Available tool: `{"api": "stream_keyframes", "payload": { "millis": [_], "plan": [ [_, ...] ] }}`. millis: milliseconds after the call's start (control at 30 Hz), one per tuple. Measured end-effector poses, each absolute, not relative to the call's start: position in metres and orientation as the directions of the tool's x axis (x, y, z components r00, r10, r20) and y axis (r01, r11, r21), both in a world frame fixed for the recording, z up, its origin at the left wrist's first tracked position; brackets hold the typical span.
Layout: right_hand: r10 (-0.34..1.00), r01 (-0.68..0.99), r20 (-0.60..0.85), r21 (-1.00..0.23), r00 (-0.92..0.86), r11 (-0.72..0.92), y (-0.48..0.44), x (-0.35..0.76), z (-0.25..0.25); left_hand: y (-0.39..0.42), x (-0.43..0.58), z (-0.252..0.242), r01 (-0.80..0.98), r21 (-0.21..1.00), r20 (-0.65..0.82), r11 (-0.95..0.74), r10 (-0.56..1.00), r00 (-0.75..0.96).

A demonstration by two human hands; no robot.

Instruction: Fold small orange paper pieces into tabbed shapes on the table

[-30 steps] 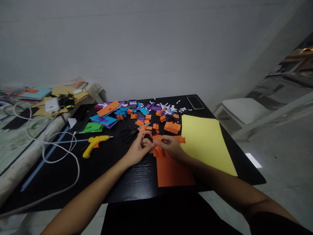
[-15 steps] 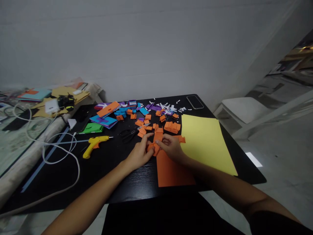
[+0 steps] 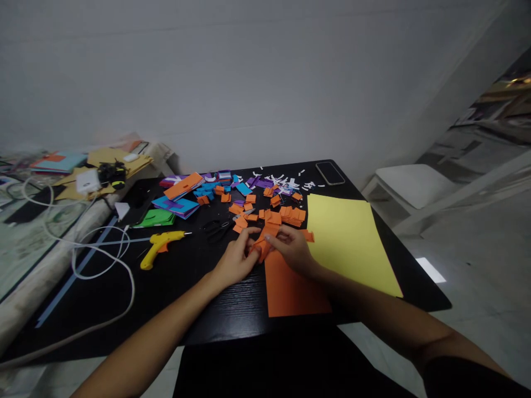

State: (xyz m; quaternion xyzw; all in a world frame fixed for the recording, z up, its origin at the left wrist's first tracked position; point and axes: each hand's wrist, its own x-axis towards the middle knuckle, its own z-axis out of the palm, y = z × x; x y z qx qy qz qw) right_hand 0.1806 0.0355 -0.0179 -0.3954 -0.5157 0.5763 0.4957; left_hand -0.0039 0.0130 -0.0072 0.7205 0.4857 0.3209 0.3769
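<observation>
Between my two hands is a folded piece of orange paper [image 3: 271, 228], tilted, with its upper end standing above the fingers. My left hand [image 3: 238, 257] is closed on its lower left part, thumb toward the front. From the other side my right hand [image 3: 293, 250] pinches it with thumb and fingers; the fingertips partly hide the folds. Below the right hand lies a flat orange sheet [image 3: 294, 290]. Small folded orange pieces [image 3: 240, 221] are scattered just beyond, beside a bundle of orange strips [image 3: 293, 214]. Black-handled scissors [image 3: 215, 229] lie left of them.
Yellow sheets [image 3: 348, 237] cover the table's right side, with a phone [image 3: 331, 172] behind. At left are a yellow glue gun [image 3: 160, 246], a white cable [image 3: 131, 282] and green folded paper [image 3: 157, 218]. White scraps [image 3: 286, 183] lie at the back. A white chair [image 3: 415, 185] stands right.
The orange paper between my hands has tilted, its upper end shifting slightly right. Both hands keep nearly the same place, with small finger movements.
</observation>
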Motion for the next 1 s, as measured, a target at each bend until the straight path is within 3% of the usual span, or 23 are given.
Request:
{"api": "stream_keyframes", "payload": {
  "millis": [200,333,700,900,1000],
  "plan": [
    [0.98,-0.169,0.057,-0.985,-0.193,0.024,0.038,0.182,-0.0155,0.0208,-0.0045,-0.0003,0.124,0.99,0.017,-0.061,0.943,0.332],
    [0.977,-0.172,0.065,-0.985,-0.203,0.03,0.0365,0.1819,-0.0147,0.0232,-0.0024,-0.0005,0.084,0.994,-0.097,0.071,0.924,0.37],
    [0.988,-0.155,0.043,-0.988,-0.146,0.02,0.0424,0.1821,-0.0225,0.0228,-0.0033,-0.0029,0.182,0.983,-0.046,-0.024,0.928,0.37],
    [0.99,-0.166,0.025,-0.986,-0.139,0.002,0.041,0.181,-0.0229,0.0222,-0.0014,-0.007,-0.014,0.998,0.062,-0.061,0.97,0.237],
    [0.984,-0.143,0.058,-0.989,-0.171,0.034,0.0396,0.181,-0.0213,0.0219,-0.0023,-0.0068,-0.021,0.994,0.108,-0.106,0.97,0.219]
  ]
}}
